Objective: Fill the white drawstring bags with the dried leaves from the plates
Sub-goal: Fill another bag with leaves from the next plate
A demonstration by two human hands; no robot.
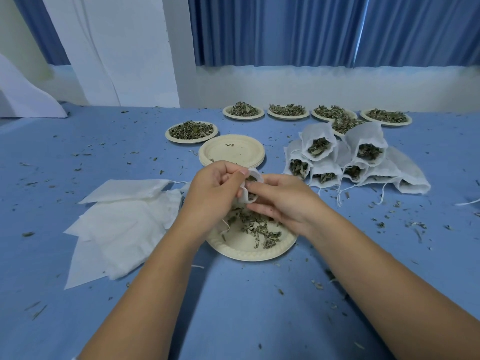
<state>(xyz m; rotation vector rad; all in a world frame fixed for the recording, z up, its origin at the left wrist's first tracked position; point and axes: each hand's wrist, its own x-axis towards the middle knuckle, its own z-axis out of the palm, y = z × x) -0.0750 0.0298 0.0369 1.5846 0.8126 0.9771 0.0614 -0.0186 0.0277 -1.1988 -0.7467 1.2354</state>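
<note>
Filling stands at about mid-course: a heap of filled bags lies at the right with mouths still undrawn. A stack of emptied plates sits behind the hands, and the near plate keeps a thin remainder of dried leaves. Several full plates at the rear and a pile of flat empty bags remain. The left hand pinches the mouth of the current bag, held just above the near plate. The right hand reaches its fingers to that opening; whether they grip leaves cannot be told.
</note>
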